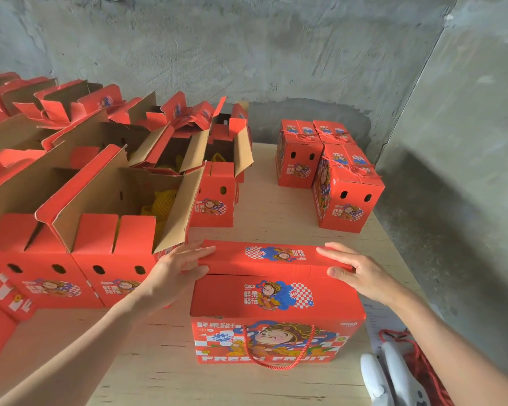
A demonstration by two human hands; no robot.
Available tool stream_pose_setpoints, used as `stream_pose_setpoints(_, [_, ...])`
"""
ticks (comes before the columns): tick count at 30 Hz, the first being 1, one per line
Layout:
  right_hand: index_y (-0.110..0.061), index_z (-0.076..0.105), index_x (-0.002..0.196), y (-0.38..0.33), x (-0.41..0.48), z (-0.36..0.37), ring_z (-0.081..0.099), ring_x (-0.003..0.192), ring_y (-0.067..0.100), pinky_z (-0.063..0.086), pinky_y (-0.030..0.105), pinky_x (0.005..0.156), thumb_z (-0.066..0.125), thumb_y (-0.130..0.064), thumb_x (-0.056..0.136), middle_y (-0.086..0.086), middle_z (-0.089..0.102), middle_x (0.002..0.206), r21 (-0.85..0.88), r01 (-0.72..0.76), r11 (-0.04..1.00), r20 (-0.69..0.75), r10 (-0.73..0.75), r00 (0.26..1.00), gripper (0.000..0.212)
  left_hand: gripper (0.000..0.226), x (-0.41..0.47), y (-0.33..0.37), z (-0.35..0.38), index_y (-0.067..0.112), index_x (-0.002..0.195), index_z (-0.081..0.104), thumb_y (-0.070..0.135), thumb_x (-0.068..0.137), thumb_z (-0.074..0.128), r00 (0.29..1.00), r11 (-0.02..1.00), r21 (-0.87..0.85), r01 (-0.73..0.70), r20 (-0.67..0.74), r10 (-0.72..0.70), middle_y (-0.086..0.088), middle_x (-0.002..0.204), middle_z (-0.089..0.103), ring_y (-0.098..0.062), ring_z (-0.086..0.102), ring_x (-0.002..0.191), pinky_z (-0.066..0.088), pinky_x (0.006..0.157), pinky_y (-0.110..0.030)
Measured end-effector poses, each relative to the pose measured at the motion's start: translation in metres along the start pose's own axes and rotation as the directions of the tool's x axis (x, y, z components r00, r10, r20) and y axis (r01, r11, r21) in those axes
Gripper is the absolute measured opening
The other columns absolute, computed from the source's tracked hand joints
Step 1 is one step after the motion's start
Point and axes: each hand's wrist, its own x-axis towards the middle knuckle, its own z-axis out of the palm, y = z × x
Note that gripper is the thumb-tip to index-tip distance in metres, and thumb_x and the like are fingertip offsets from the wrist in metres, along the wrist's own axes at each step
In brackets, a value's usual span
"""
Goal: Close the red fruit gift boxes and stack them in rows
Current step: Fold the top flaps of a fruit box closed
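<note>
**Head view: one gift box mid-closure, lid flap held at both ends**

1. The table point(270, 221) is light wood set against a concrete wall. Its right edge runs just beside the closed boxes point(349, 206) grouped at the back right. Bare board lies between that group and the box being worked, so I judge the next row position reachable by a short forward carry.

2. The open boxes point(123, 200) crowd the left side with their flaps standing up. The nearest flap overhangs close to the left wrist, which is a snag risk on any leftward swing. Yellow foam netting point(162, 203) shows inside them, so the boxes are probably loaded and moderately heavy.

3. The gift box point(276, 317) stands at the near centre of the table. It is corrugated card, stiff across the panels and weak at the creases. The printed skin may be slick.

4. The front flap point(273, 294) lies down. The rear flap point(264, 256) is part-folded and not yet seated.

5. The left hand point(179, 268) and right hand point(361, 273) each hold one end of the rear flap, fingers laid over it and thumb at its near edge.

6. The rope handle point(279, 353) hangs down the front face. I advise lifting by the end walls or the base.

7. A white object point(393, 373) and loose red cord point(417, 353) lie at the near right corner. Keep clear of both.
</note>
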Motion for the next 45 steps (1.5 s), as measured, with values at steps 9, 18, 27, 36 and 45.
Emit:
stream_pose_setpoints(9, [-0.060,0.043,0.123,0.005,-0.001,0.004,0.021,0.140,-0.001,0.022,0.025,0.111,0.050,-0.059,0.079,-0.023,0.023,0.149,0.001,0.030,1.000,0.002,-0.030,1.000,0.044,0.047,-0.006,-0.003,-0.001,0.031,0.137,0.038,0.006,0.098,0.044,0.991,0.996,0.054,-0.067,0.123,0.060,0.009,0.149,0.024,-0.001,0.012,0.137,0.022,0.108,-0.017])
stream_pose_setpoints(18, [-0.050,0.038,0.131,-0.004,-0.005,0.002,0.002,0.144,0.001,0.006,0.026,0.118,0.033,-0.032,0.101,-0.024,0.007,0.152,-0.040,-0.021,0.999,0.006,0.021,1.000,0.035,0.054,0.020,0.050,0.032,0.024,0.147,0.029,0.048,0.099,0.023,0.985,0.859,0.502,-0.099,0.172,0.013,-0.001,0.158,0.015,-0.022,0.011,0.146,0.008,0.116,-0.038])
stream_pose_setpoints(27, [-0.060,0.005,0.135,-0.015,-0.016,0.022,-0.026,0.141,0.005,-0.011,0.027,0.115,0.020,-0.053,0.094,-0.024,-0.018,0.151,-0.404,0.115,0.907,0.147,-0.060,0.987,0.044,0.052,0.021,0.029,0.052,0.049,0.130,-0.034,0.057,0.094,0.003,0.952,0.711,0.683,-0.167,0.300,-0.065,0.002,0.156,-0.022,-0.029,-0.023,0.142,-0.011,0.114,-0.049])
stream_pose_setpoints(36, [-0.070,0.007,0.131,-0.011,-0.010,0.010,-0.035,0.137,0.013,-0.014,0.041,0.115,0.023,-0.083,0.074,-0.012,-0.030,0.153,-0.462,0.116,0.879,0.215,-0.016,0.977,0.061,0.082,-0.010,0.061,0.064,0.031,0.148,-0.015,0.070,0.076,-0.020,0.923,0.759,0.599,-0.256,0.384,0.008,0.014,0.144,-0.034,-0.018,-0.032,0.138,-0.023,0.108,-0.042])
stream_pose_setpoints(45, [-0.064,0.023,0.131,-0.004,-0.011,0.017,-0.016,0.143,0.005,0.001,0.033,0.118,0.039,-0.067,0.083,-0.022,-0.005,0.155,-0.302,0.114,0.946,0.091,-0.090,0.992,0.051,0.093,-0.016,0.076,0.056,0.013,0.148,0.029,0.076,0.083,0.004,0.921,0.641,0.681,-0.354,0.372,0.113,-0.007,0.156,0.016,-0.025,0.017,0.145,0.013,0.116,-0.044])
